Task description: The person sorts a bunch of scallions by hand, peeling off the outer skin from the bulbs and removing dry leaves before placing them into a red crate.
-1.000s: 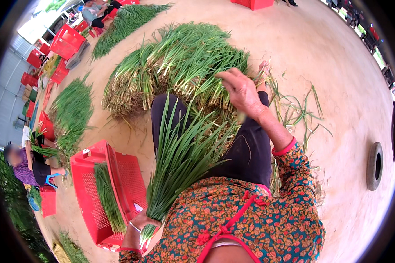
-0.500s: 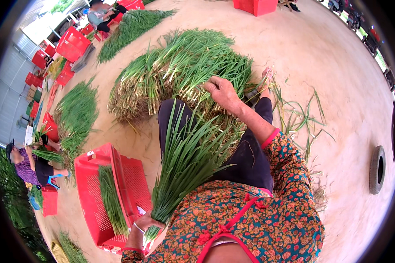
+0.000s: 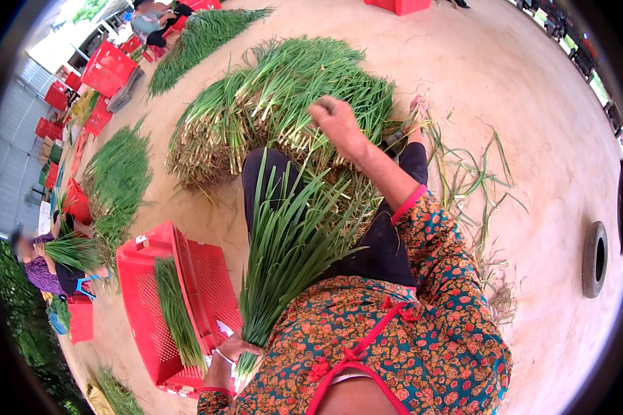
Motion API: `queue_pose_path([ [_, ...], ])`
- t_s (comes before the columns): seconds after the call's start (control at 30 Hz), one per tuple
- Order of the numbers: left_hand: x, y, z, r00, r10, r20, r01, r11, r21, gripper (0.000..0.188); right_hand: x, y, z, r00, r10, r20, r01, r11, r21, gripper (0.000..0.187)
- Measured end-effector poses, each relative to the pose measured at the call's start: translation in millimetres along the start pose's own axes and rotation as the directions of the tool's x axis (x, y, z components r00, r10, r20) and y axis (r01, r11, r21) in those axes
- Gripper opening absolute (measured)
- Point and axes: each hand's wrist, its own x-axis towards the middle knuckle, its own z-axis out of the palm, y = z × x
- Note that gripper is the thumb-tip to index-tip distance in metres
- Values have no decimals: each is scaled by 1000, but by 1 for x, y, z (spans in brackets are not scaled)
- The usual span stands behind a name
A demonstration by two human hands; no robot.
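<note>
My left hand point(image 3: 237, 344) is closed round the pale lower ends of a bunch of garlic chives point(image 3: 273, 263). The bunch slants across my lap with its flat green leaves fanned away from me. My right hand point(image 3: 338, 126) hovers over the near side of a big heap of chives point(image 3: 304, 83), fingers curled. Whatever those fingers hold, if anything, is hidden. The heap's pale stem ends and brown roots point left and toward me. Beside my left arm stands a red perforated crate point(image 3: 135, 297) with a bundle of trimmed chives point(image 3: 176, 315) inside.
Loose leaves point(image 3: 474, 173) lie scattered on the floor right of my foot. A tyre point(image 3: 594, 259) stands at the far right. Further chive piles point(image 3: 121, 166) and red crates point(image 3: 109, 69) spread to the left, where another person point(image 3: 48, 263) sits; one more point(image 3: 152, 24) sits farther back.
My right hand has risen slightly away from the heap and moved a little left, its fingers still curled. The left hand keeps its hold on the bunch. The view has shifted slightly.
</note>
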Motion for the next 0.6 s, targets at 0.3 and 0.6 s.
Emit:
queue_pose_path([
  [0.3,5,-12,-1,998,-58,-29,56,996,-65,79,-87,-28,-22,672,-455,584,733,299,-611,34],
  [0.6,17,-44,-19,1000,5,28,-3,997,-78,68,-56,-13,-12,973,-211,94,220,970,-104,19],
])
